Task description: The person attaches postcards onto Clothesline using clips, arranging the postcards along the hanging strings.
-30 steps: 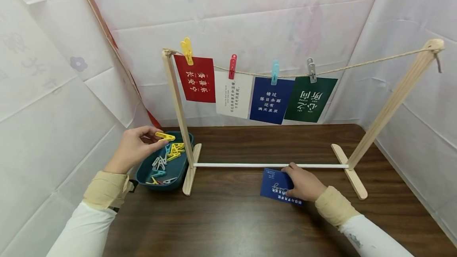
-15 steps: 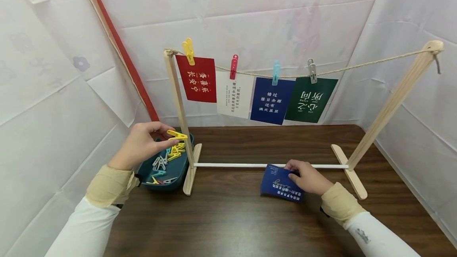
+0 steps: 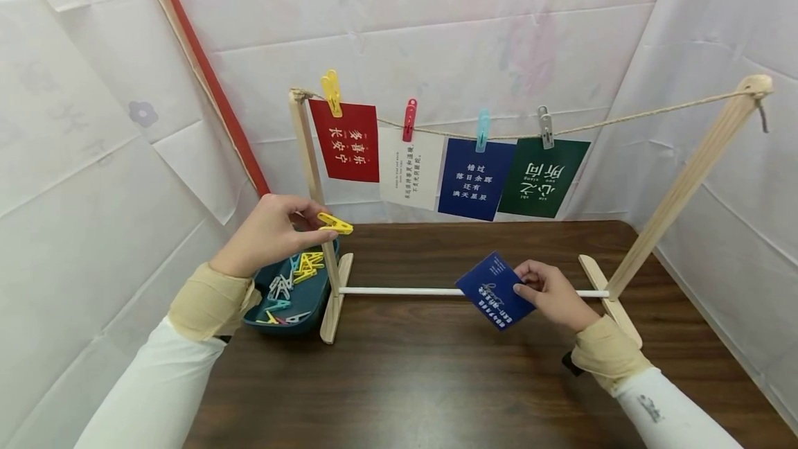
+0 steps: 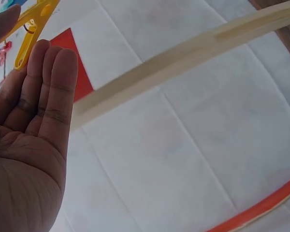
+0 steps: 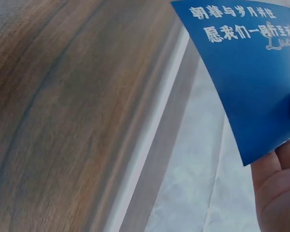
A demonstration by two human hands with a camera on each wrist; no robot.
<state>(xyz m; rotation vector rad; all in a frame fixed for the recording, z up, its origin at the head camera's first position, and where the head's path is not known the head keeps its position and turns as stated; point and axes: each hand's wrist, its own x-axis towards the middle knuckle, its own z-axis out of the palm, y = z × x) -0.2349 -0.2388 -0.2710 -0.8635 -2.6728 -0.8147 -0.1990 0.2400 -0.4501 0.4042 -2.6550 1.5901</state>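
Observation:
My left hand [image 3: 274, 231] pinches a yellow clothespin [image 3: 337, 223] by its handle end, in front of the stand's left post. The same clothespin [image 4: 31, 29] shows between thumb and fingertips in the left wrist view. My right hand [image 3: 551, 293] pinches a blue card [image 3: 495, 289] with white writing by its right edge, tilted above the table. On the string [image 3: 654, 108] hang a red card [image 3: 346, 141], a white card [image 3: 408, 168], another blue card [image 3: 476, 179] and a green card [image 3: 542, 177], each under one clothespin.
A teal basket [image 3: 312, 324] with several loose clothespins stands at the left, beside the stand's left foot [image 3: 335, 310]. A white rod [image 3: 399, 291] joins the two feet low over the brown table [image 3: 399, 380]. The right post [image 3: 686, 192] leans outward; white sheeting [image 3: 467, 33] forms the back.
My left hand has carried the yellow clothespin right and up from over the basket to the left post. My right hand has raised the blue card off the table and turned it.

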